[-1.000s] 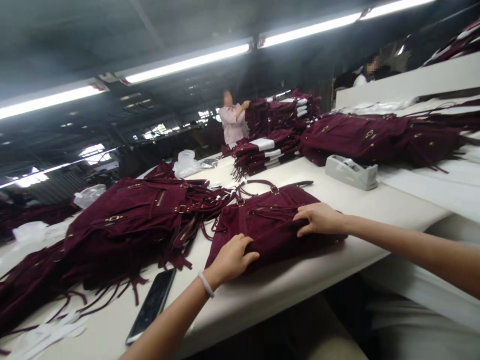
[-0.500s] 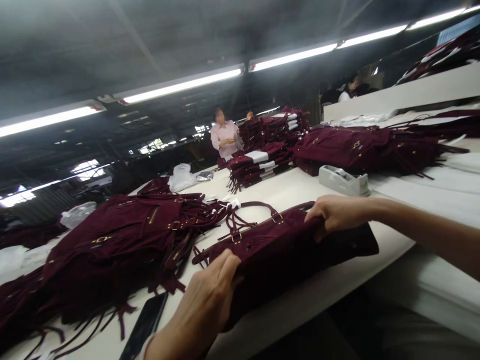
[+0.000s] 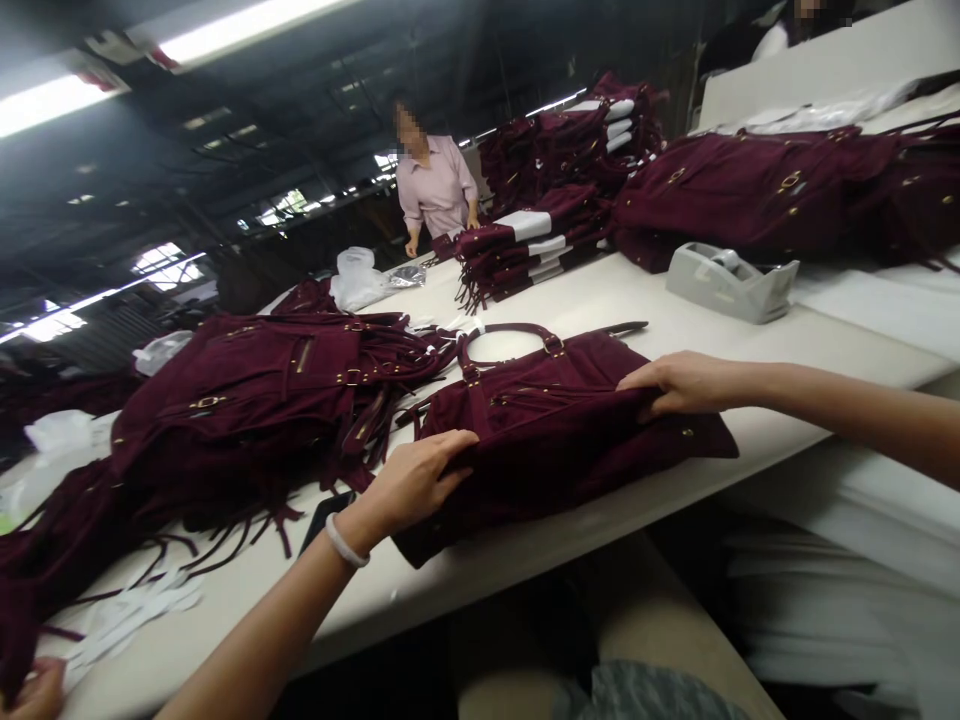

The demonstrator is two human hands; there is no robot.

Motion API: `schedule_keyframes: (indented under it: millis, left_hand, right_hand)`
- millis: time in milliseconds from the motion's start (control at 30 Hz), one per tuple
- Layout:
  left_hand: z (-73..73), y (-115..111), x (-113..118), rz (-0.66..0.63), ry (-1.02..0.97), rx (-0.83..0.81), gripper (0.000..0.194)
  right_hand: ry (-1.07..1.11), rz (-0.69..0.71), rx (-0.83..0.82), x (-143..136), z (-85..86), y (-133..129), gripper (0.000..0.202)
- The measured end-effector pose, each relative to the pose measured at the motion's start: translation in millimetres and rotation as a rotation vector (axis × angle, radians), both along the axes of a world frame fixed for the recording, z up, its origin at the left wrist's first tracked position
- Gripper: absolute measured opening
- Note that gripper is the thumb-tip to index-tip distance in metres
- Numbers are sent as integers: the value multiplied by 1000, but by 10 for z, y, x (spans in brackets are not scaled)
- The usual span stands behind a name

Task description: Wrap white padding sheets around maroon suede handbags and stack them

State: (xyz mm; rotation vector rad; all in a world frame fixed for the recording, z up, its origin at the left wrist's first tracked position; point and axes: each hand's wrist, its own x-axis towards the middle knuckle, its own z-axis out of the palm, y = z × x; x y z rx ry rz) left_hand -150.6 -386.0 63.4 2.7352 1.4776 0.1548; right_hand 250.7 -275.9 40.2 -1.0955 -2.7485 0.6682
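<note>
Since the earlier frame, the maroon bag [image 3: 540, 430] has moved: its near side, raised then, now lies lower and flatter at the near edge of the counter [image 3: 592, 305]. You pinch that side at two separated points. Your left hand [image 3: 416, 478] has its fingers over the cloth and thumb beneath; your right hand [image 3: 679, 382] closes on the fabric farther right. This grip appears to keep the panel spread, though the cloth sags between and below your hands.

The phone [image 3: 322, 518] is now mostly hidden by your left wrist. Another person's hand [image 3: 43, 688] has come into view at the lower left, touching maroon material. Left of your bag lie more maroon bags [image 3: 247, 410]; beyond its right side stands the tape dispenser [image 3: 731, 284]. Farther off, the co-worker [image 3: 439, 185] has lowered both arms beside the folded stack [image 3: 525, 245].
</note>
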Motion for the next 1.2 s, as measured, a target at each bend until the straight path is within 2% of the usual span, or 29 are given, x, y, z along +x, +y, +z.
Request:
schedule_keyframes:
  millis: [33, 100, 233, 333, 500, 600, 767, 867, 967, 1100, 1200]
  left_hand:
    - [-46, -4, -20, 0, 33, 72, 26]
    - [-230, 0, -59, -7, 99, 223, 23]
    - [-738, 34, -133, -66, 199, 414, 35]
    - [-951, 65, -174, -54, 260, 502, 37]
    - [-980, 28, -285, -133, 315, 494, 38]
    - [-983, -69, -359, -167, 308, 462, 42]
    - [-913, -247, -345, -82, 307, 359, 58]
    - [-818, -261, -293, -31, 363, 316, 69]
    - [-764, -185, -278, -43, 492, 347, 72]
    - [-825, -42, -323, -51, 606, 472, 71]
    - [-935, 67, -383, -21, 608, 583, 71]
  right_hand:
    - [12, 10, 26, 6, -39, 5, 30]
    - [61, 29, 126, -3, -202, -2, 33]
    - [99, -28, 481, -68, -621, -123, 48]
    - [-8, -57, 725, -137, -768, -263, 53]
    - [-144, -24, 1021, -223, -877, -508, 60]
    - [-175, -33, 1108, -191, -996, -652, 65]
    - [-111, 32, 991, -41, -1089, -846, 73]
    - [-66, 47, 911, 6, -1037, -874, 77]
    - [-24, 72, 850, 25, -924, -794, 80]
    - [-2, 169, 785, 53, -817, -614, 86]
    - [44, 110, 814, 14, -859, -512, 74]
